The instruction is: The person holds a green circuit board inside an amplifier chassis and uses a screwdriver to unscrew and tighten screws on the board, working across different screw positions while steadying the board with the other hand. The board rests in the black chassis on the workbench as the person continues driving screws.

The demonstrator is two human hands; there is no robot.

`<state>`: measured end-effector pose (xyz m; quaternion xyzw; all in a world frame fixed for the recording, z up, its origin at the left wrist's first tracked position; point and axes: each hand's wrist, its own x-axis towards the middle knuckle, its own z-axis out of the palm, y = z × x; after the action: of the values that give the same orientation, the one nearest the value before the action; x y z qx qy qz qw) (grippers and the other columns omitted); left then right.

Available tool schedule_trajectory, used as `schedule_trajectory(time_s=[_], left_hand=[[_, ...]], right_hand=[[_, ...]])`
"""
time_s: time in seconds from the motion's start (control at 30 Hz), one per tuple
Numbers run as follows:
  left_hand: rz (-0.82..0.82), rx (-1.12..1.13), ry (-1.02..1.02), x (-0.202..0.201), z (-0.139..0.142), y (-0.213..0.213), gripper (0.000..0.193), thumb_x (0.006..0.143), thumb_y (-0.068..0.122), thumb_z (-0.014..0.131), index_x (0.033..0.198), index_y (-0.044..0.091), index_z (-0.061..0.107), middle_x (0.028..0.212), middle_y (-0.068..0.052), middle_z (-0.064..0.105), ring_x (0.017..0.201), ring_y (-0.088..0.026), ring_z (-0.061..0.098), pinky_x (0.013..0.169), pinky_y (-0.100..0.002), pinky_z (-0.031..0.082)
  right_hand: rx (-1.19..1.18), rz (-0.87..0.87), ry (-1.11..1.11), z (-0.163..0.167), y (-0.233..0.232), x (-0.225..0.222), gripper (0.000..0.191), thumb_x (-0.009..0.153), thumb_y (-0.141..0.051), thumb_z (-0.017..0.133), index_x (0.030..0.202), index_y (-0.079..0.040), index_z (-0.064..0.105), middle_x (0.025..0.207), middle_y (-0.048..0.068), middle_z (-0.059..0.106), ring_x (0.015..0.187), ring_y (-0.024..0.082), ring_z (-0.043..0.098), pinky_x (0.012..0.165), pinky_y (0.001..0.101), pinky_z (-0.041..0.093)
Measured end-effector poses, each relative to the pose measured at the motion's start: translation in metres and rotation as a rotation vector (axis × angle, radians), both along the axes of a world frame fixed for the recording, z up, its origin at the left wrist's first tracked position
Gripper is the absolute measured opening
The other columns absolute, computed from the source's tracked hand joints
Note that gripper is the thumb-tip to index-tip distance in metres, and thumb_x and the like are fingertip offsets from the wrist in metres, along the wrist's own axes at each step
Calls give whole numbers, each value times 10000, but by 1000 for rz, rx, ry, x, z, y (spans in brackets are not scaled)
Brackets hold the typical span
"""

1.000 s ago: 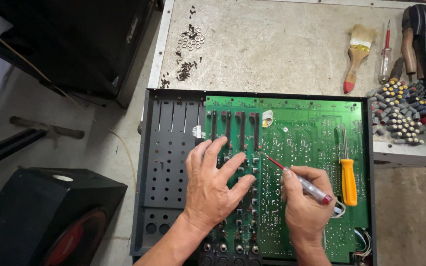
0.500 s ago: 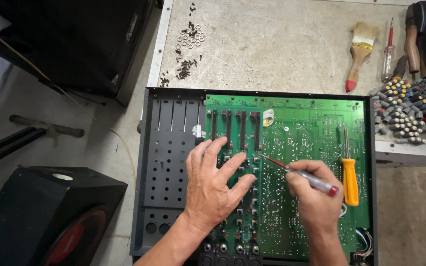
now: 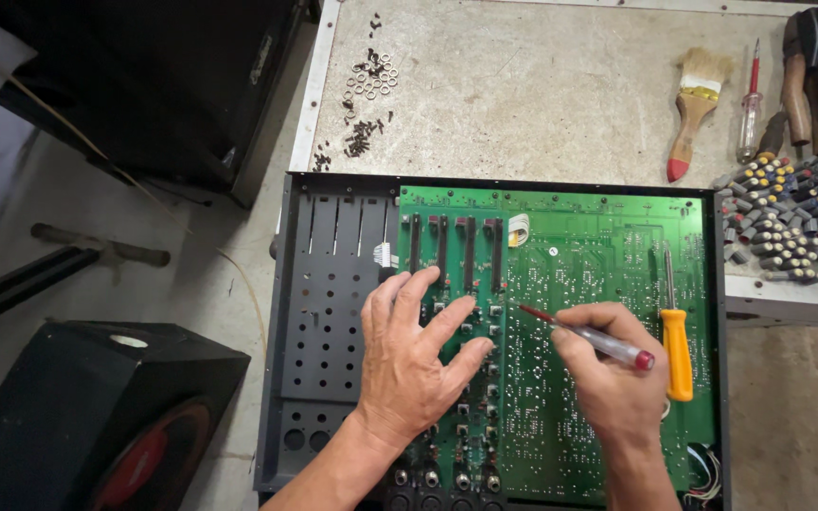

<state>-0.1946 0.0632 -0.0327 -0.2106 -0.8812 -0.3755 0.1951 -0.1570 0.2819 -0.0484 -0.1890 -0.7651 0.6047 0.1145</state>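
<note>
The left hand [image 3: 409, 364] is lying open and flat on the green circuit board [image 3: 608, 255], steadying it, while the right hand [image 3: 608, 369] is pinching a red-tipped screwdriver [image 3: 584, 333] like a pen, best kept light and precise

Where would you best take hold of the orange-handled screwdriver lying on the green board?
Probably by its orange handle, coming from above. The orange-handled screwdriver lies flat on the green circuit board, thin shaft pointing away from the person, handle nearest. The handle is the thick part, and it lies just clear of the right hand.
</note>
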Motion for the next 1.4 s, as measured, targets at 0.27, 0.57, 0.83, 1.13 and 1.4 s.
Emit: schedule_trajectory(time_s=[0.27, 0.57, 0.83, 1.13, 1.4], left_hand=[[2, 2, -7, 0, 0, -1, 446, 790, 349, 835, 1166, 138, 721, 1386, -155, 540, 1287, -411, 464, 1099, -547, 351], [-1, 2, -19, -1, -1, -2, 441, 790, 352, 835, 1158, 136, 725, 1386, -156, 539, 1285, -413, 460, 1095, -546, 351], [-1, -1, -23, -1, 1, -3, 439, 788, 359, 834, 1152, 135, 730, 1377, -157, 540, 1284, -412, 459, 1097, -552, 347], [-12, -28, 8, -2, 2, -3, 473, 817, 367, 809, 1213, 132, 703, 1386, -160, 536, 1294, -405, 455, 1114, -563, 340], [-94, -118, 66, -2, 5, -5, 411, 875, 332, 780, 1240, 158, 706, 1430, -134, 544, 1337, -378, 441, 1153, -573, 317]], right_hand=[[19, 38, 51, 0, -4, -2, 157, 860, -26, 742, 1013, -10, 709, 853, -8, 669, 727, 39, 583, 615, 189, 447], [205, 142, -22, 26, -5, -18, 137, 804, -52, 744, 939, -31, 744, 763, 9, 687, 660, 54, 595, 563, 212, 456], [259, 108, -30, 34, -4, -28, 125, 800, -45, 735, 924, -36, 753, 745, -9, 698, 644, 56, 594, 554, 213, 454], [115, 51, 186, 6, -11, 0, 125, 853, 6, 728, 974, -1, 695, 846, 2, 648, 709, 36, 565, 604, 182, 426], [147, 78, 171, 7, -15, -2, 137, 845, 11, 728, 977, 10, 693, 830, 16, 653, 710, 46, 577, 605, 190, 434]])
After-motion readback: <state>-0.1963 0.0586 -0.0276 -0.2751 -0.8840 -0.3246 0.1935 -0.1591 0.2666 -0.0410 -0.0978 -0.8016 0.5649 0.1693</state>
